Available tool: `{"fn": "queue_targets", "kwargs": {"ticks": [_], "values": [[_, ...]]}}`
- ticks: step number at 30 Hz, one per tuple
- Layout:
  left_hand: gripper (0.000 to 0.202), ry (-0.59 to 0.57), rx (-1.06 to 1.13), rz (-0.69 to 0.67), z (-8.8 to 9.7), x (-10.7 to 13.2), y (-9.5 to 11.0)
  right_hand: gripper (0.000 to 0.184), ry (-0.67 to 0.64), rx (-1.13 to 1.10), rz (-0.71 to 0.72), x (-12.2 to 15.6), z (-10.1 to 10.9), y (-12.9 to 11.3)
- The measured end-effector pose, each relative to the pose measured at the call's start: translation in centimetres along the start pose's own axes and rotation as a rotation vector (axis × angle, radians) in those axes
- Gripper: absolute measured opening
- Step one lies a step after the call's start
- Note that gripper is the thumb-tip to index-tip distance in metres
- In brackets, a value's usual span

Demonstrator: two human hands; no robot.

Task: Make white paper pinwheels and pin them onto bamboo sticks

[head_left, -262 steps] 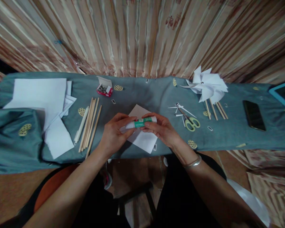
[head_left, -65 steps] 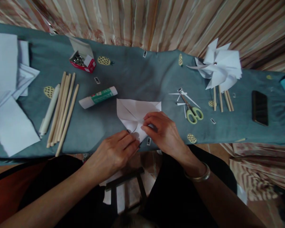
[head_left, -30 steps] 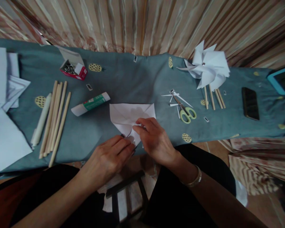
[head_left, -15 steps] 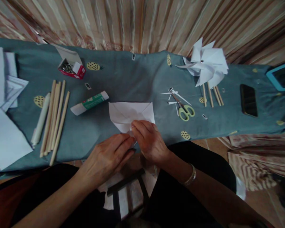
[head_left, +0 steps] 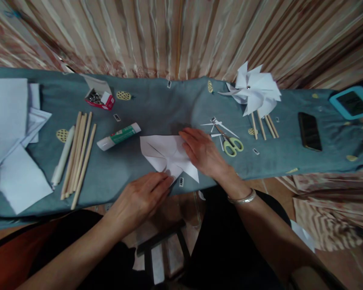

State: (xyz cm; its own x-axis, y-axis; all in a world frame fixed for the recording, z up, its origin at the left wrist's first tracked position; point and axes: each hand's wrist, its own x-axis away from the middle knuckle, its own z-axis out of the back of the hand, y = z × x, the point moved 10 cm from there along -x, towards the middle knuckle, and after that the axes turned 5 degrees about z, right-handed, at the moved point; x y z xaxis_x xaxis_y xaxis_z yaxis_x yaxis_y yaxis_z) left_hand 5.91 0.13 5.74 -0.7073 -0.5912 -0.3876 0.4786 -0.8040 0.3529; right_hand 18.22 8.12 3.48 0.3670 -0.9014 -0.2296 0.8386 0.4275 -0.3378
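Note:
A white paper square [head_left: 161,151] with cut slits and pointed corners lies on the cloth in front of me. My left hand [head_left: 147,193] is closed, pinching its near edge between thumb and fingers. Over its upper right part rests my right hand [head_left: 204,153], fingers stretched out, fingertips by the far edge. A glue stick [head_left: 121,136] lies to the left of the paper. To the right are green-handled scissors [head_left: 231,146] among thin paper strips [head_left: 226,128].
Wooden sticks [head_left: 78,157] and a white pen-like tube [head_left: 63,157] lie left, near paper sheets [head_left: 7,104]. A red box [head_left: 99,100] of metal pieces stands behind. Paper pinwheels [head_left: 260,88] on sticks, a phone [head_left: 310,131] and a blue-framed tablet [head_left: 352,102] are right.
My right hand has left the near edge and moved up and right across the paper. The cut flaps now show more openly. My left hand stays at the near edge.

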Motion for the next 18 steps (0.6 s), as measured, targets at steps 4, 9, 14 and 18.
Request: {"fn": "queue_targets", "kwargs": {"ticks": [4,9,14,18], "values": [[0.027,-0.013,-0.004,-0.014,0.5,0.6,-0.2,0.030,0.008,-0.047,-0.015,-0.1,0.9,1.1],[0.030,-0.052,-0.052,0.004,1.2,1.5,-1.8,0.029,-0.005,-0.333,-0.265,1.8,1.6,4.4],[0.031,-0.047,-0.155,0.041,2.2,1.2,-4.0,0.033,-0.110,-0.733,-0.486,5.1,-0.9,5.3],[0.031,-0.005,-0.260,0.028,2.6,0.5,-5.3,0.042,-0.198,-0.949,-0.582,7.2,-2.1,3.7]]}}
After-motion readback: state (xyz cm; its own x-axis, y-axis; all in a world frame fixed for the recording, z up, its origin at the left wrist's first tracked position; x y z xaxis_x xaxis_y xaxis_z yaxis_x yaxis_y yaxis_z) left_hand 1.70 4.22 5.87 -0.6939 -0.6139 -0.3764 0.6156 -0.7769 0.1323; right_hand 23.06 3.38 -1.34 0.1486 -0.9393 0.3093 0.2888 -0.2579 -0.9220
